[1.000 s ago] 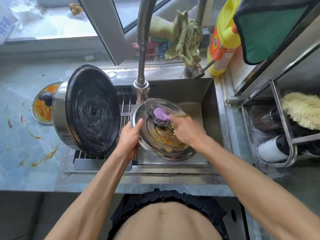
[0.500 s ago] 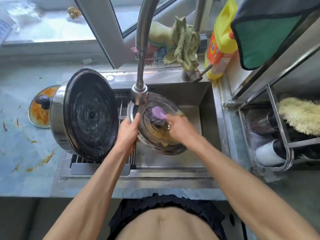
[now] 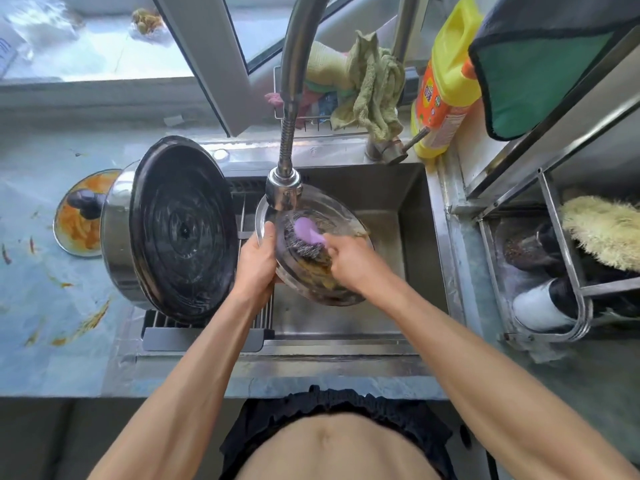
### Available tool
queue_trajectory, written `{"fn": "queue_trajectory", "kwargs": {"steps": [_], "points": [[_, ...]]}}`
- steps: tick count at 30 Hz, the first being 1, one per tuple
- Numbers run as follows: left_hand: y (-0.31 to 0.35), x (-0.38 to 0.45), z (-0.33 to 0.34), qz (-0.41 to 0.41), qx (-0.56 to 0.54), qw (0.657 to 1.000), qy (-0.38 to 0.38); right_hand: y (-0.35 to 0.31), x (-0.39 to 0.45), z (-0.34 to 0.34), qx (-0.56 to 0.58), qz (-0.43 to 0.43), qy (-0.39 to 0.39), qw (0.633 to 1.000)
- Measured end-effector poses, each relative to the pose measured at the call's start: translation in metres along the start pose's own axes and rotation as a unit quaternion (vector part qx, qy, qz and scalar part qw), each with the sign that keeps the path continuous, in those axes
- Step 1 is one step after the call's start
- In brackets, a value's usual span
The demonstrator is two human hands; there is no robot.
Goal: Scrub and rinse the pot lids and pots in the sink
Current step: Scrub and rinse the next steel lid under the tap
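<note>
One tilted, orange-smeared glass lid (image 3: 313, 271) underhand.

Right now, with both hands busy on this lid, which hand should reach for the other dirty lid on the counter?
Left. The left hand is nearer the dirty lid, which lies left of the pot; the right hand holds the scrubber.

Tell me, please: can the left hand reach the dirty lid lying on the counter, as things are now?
Probably not directly. The left hand grips the glass lid over the sink, and the big pot, tipped on its side on the rack, stands between it and the dirty lid. It would need to go around the pot.
</note>
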State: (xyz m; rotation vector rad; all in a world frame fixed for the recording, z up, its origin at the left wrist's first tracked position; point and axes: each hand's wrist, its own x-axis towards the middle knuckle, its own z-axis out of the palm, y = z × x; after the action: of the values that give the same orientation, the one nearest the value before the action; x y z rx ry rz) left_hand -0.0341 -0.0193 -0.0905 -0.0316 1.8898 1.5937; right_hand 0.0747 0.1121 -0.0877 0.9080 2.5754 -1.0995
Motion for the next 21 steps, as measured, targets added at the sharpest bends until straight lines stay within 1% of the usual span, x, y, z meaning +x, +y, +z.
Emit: {"fn": "queue_trajectory", "kwargs": {"steps": [2, 3, 6, 7, 9, 11, 12, 13, 15, 16, 17, 20, 21], "points": [[0.001, 0.003, 0.002, -0.007, -0.019, 1.0, 0.018, -0.013, -0.012, 0.005, 0.012, -0.046, -0.023, 0.999], [0.002, 0.003, 0.0, -0.007, -0.027, 0.999, 0.021, -0.014, -0.015, 0.003, 0.021, -0.051, -0.029, 0.998], [0.0, -0.001, -0.003, 0.017, -0.001, 1.0, -0.008, 0.007, 0.0, -0.012, -0.019, 0.019, 0.01, 1.0], [-0.002, -0.002, -0.003, 0.02, 0.007, 1.0, -0.005, 0.009, 0.001, -0.011, -0.039, 0.03, 0.012, 0.999], [-0.002, -0.003, -0.001, 0.016, 0.006, 1.0, 0.015, -0.002, -0.011, 0.0, -0.044, -0.008, -0.007, 0.999], [-0.001, 0.002, -0.003, 0.013, 0.009, 0.999, 0.029, -0.009, -0.024, 0.009, -0.012, -0.052, -0.031, 0.998], [-0.001, 0.003, -0.006, 0.016, 0.01, 0.999, 0.026, -0.003, -0.023, 0.005, -0.009, -0.047, -0.023, 0.999], [0.0, 0.002, -0.009, 0.019, 0.008, 1.0, 0.02, 0.006, -0.017, -0.003, -0.025, -0.022, -0.005, 0.999], [-0.001, -0.001, -0.013, 0.018, 0.002, 1.0, 0.013, 0.024, -0.006, -0.016, -0.089, 0.04, 0.016, 0.995], [-0.001, 0.0, -0.013, 0.022, 0.001, 1.0, 0.014, 0.027, -0.004, -0.018, -0.112, 0.053, 0.025, 0.992], [-0.001, -0.001, -0.012, 0.028, 0.002, 0.999, 0.019, 0.023, -0.006, -0.015, -0.117, 0.042, 0.025, 0.992], [0.004, 0.0, -0.007, 0.034, -0.019, 0.999, 0.029, 0.011, -0.016, -0.004, -0.102, -0.028, 0.012, 0.994], [0.006, -0.001, -0.007, 0.033, -0.028, 0.999, 0.028, 0.015, -0.015, -0.009, -0.103, -0.025, 0.022, 0.994]]}}
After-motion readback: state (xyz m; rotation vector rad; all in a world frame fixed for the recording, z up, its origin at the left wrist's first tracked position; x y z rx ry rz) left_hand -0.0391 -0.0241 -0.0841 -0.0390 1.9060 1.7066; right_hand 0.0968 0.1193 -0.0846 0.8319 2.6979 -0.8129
